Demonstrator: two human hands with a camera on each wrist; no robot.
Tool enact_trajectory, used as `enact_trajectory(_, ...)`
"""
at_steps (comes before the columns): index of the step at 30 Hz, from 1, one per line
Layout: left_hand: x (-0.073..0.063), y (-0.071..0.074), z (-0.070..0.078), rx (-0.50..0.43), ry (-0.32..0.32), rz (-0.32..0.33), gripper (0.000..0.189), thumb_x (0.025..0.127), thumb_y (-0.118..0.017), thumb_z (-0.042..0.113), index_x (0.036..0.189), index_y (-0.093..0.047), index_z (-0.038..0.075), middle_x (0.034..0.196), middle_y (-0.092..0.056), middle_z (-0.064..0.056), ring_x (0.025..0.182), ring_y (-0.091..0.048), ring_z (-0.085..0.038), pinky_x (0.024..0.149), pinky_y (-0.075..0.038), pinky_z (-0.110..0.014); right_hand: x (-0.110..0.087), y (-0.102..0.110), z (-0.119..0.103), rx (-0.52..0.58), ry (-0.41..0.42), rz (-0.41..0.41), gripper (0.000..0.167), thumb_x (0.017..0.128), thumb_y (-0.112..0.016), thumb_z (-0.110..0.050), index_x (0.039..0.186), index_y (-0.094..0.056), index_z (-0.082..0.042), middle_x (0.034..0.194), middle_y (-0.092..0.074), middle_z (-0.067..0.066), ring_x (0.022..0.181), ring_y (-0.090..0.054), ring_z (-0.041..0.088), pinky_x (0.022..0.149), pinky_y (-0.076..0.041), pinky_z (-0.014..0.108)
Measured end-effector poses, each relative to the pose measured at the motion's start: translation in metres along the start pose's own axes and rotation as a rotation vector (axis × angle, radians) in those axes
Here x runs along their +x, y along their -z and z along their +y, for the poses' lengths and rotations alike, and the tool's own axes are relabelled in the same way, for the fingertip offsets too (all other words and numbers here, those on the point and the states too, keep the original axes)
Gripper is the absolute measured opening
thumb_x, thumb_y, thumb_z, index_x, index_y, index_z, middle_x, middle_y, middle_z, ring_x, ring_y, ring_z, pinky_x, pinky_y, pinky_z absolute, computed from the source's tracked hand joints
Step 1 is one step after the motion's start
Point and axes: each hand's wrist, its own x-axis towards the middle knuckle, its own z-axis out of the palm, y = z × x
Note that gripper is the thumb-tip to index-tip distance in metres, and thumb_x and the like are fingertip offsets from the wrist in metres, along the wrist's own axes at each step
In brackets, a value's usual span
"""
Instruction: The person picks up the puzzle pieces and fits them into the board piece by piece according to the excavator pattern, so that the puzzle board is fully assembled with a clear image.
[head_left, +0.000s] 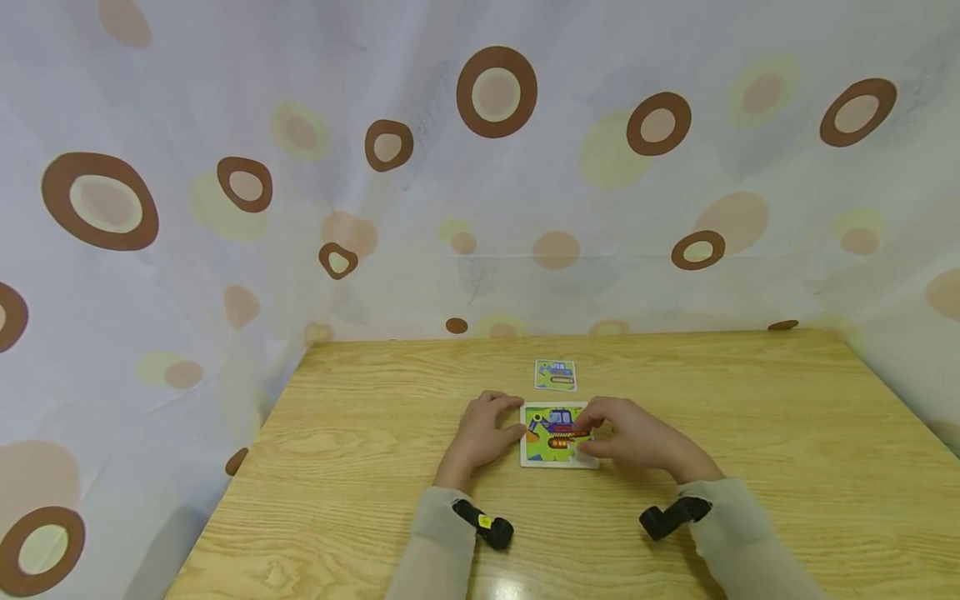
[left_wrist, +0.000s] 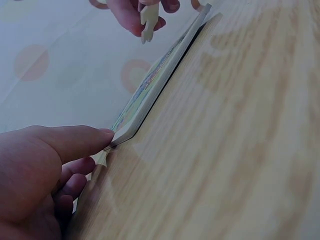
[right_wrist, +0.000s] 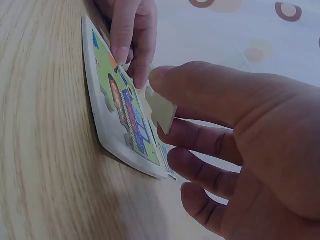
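A jigsaw puzzle [head_left: 543,450] of a blue and red digger on green lies in a white-rimmed tray [head_left: 558,465] on the table. My left hand [head_left: 483,429] rests at the tray's left side, with thumb and forefinger touching its edge near the far left corner. Over the tray's right part, my right hand [head_left: 637,433] pinches a puzzle piece [right_wrist: 161,111] between thumb and fingers. The piece is held tilted above the puzzle, its pale plain side visible in the right wrist view. A gap shows in the picture's lower right, partly hidden by the right hand.
Just beyond the tray lies a small picture card [head_left: 555,375] with a similar digger. The wooden table [head_left: 360,467] ends at a patterned white curtain [head_left: 420,208] behind and at the sides. Each sleeve carries a black wrist camera [head_left: 495,532].
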Motion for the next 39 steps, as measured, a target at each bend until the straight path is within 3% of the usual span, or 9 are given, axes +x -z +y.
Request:
enact_trajectory(13, 0.002, 0.0, 0.0, 0.008, 0.004, 0.0, 0.043, 0.093, -0.069, 0.026, 0.133, -0.063, 0.016, 0.133, -0.052, -0.007, 0.125, -0.045, -0.029, 0.106, -0.036, -0.046, 0.004, -0.003, 0.006, 0.006, -0.01, -0.034, 0.014, 0.088, -0.076, -0.025, 0.097, -0.074, -0.014, 0.096, -0.062, -0.002, 0.088, -0.054, 0.02, 0.075, -0.047, 0.031)
enact_trajectory(21, 0.0, -0.001, 0.0, 0.007, -0.021, 0.028, 0.041, 0.092, -0.07, 0.021, 0.131, -0.064, 0.01, 0.129, -0.053, -0.011, 0.121, -0.047, -0.032, 0.103, -0.038, -0.048, 0.004, -0.006, 0.01, -0.014, 0.019, -0.04, 0.011, 0.088, -0.077, -0.023, 0.095, -0.075, -0.016, 0.096, -0.062, -0.004, 0.088, -0.055, 0.018, 0.076, -0.048, 0.031)
enact_trajectory(28, 0.0, 0.0, 0.001, 0.003, 0.012, 0.006, 0.042, 0.092, -0.07, 0.024, 0.132, -0.064, 0.014, 0.132, -0.053, -0.008, 0.123, -0.046, -0.029, 0.105, -0.036, -0.045, 0.005, -0.009, 0.011, -0.031, 0.016, -0.035, 0.009, 0.087, -0.077, -0.023, 0.094, -0.075, -0.017, 0.095, -0.062, -0.005, 0.085, -0.054, 0.017, 0.075, -0.047, 0.03)
enact_trajectory(39, 0.001, -0.001, 0.0, 0.003, 0.004, 0.005, 0.042, 0.092, -0.069, 0.024, 0.133, -0.063, 0.014, 0.131, -0.053, -0.008, 0.123, -0.047, -0.029, 0.105, -0.036, -0.045, 0.005, -0.012, 0.008, -0.057, 0.01, -0.024, 0.009, 0.085, -0.079, -0.02, 0.093, -0.074, -0.017, 0.093, -0.06, -0.004, 0.082, -0.051, 0.016, 0.07, -0.045, 0.028)
